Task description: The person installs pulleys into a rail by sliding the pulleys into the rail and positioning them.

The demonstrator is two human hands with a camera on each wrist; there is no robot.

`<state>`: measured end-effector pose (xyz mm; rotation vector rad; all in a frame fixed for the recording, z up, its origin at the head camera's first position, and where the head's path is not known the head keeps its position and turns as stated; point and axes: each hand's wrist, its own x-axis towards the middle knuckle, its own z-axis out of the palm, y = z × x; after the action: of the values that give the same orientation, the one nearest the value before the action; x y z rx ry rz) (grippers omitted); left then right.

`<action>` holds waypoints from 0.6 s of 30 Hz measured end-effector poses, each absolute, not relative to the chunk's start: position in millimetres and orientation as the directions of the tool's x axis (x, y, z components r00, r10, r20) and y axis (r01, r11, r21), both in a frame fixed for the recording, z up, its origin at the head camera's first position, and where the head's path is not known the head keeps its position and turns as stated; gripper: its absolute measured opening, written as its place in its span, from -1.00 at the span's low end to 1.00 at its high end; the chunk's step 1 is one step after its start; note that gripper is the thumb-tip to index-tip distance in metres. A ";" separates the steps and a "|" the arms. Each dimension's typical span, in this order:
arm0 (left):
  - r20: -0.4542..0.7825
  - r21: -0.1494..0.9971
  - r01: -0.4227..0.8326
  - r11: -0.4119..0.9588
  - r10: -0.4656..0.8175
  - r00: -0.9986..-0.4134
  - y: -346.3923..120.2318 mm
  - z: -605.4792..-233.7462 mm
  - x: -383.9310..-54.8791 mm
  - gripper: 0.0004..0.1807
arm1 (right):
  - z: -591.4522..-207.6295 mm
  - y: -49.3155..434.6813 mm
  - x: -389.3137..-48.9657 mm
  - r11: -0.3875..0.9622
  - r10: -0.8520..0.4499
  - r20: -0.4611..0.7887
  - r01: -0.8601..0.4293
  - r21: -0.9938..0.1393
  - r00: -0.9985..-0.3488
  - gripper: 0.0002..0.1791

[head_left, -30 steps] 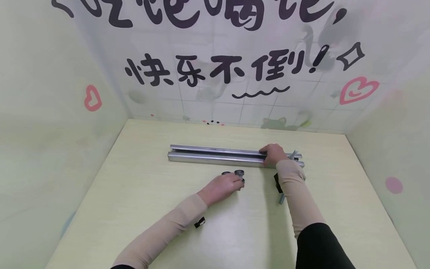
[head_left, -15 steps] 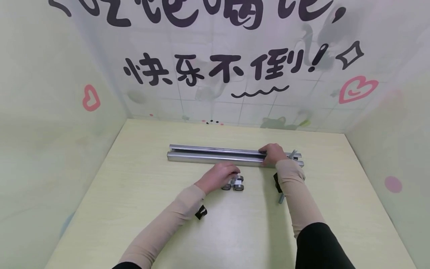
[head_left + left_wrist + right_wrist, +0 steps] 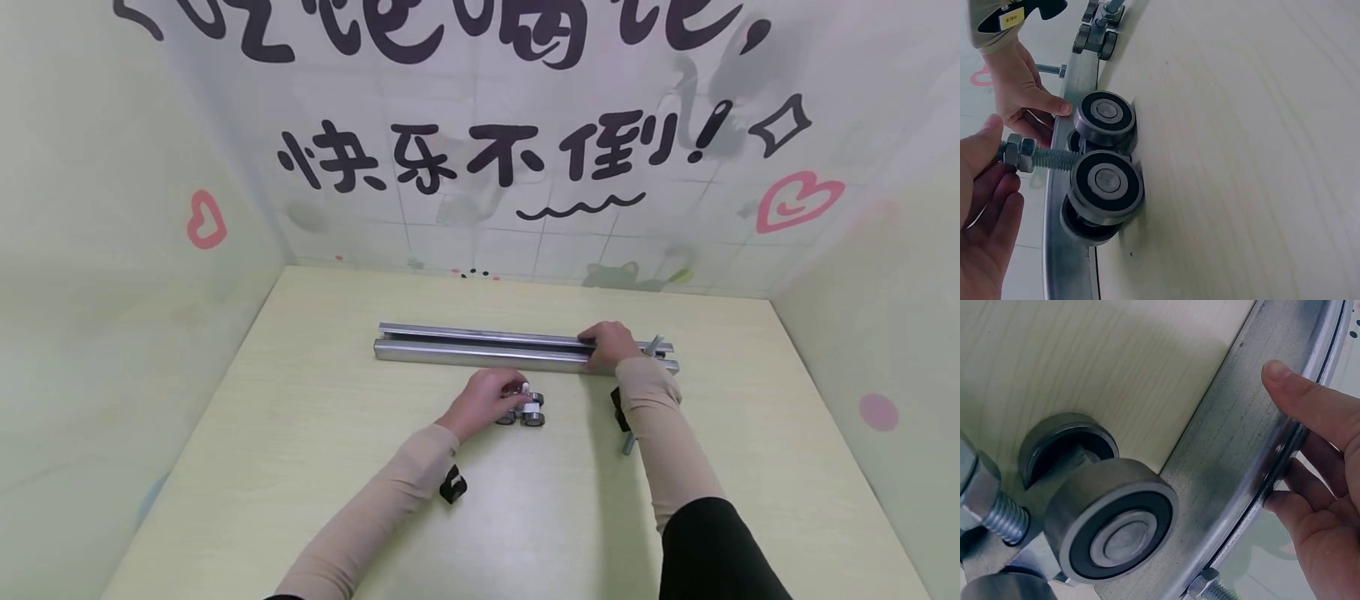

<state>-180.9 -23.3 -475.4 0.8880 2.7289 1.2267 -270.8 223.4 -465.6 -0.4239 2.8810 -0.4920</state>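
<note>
My left hand (image 3: 483, 402) pinches the nutted end of the bolt on a four-wheeled roller trolley (image 3: 1107, 181), between thumb and fingers. Its wheels sit on the table just in front of a metal channel rail (image 3: 450, 351), bolt standing up. My right hand (image 3: 613, 343) grips the rail near its right end; in the right wrist view the thumb lies on the rail's front wall (image 3: 1229, 419) and the fingers curl over the slot side. A threaded bolt (image 3: 656, 343) sticks out at the rail's right end; what it belongs to inside is hidden.
Another roller trolley (image 3: 1116, 519) rests on the table in front of the rail, mostly under my right forearm in the head view, with its bolt (image 3: 628, 443) showing. Behind the rail rises a printed wall (image 3: 465, 242); side walls flank the pale table (image 3: 322, 467).
My left hand has shifted from over the trolley's wheels to its bolt, and the trolley has turned so more wheels show. The right hand and rail stay in place.
</note>
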 end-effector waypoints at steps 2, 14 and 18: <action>0.215 0.699 0.486 0.525 0.493 -0.843 -22.9 -476.8 -179.8 -0.79 | -465.0 222.5 -269.9 0.902 -0.309 -0.130 -0.246 -0.355 -0.942 -0.38; 0.361 0.632 0.577 0.518 0.461 -0.810 -22.3 -483.3 -176.7 -0.89 | -461.4 220.3 -267.8 0.909 -0.291 -0.156 -0.222 -0.353 -0.944 -0.38; 0.363 0.625 0.579 0.524 0.463 -0.809 -21.2 -483.0 -176.6 -0.90 | -462.1 221.5 -267.9 0.910 -0.295 -0.155 -0.227 -0.348 -0.943 -0.39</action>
<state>-176.6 -21.2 -483.0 0.9894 2.8720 1.2724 -267.9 221.5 -462.1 -0.3964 2.8684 -0.4861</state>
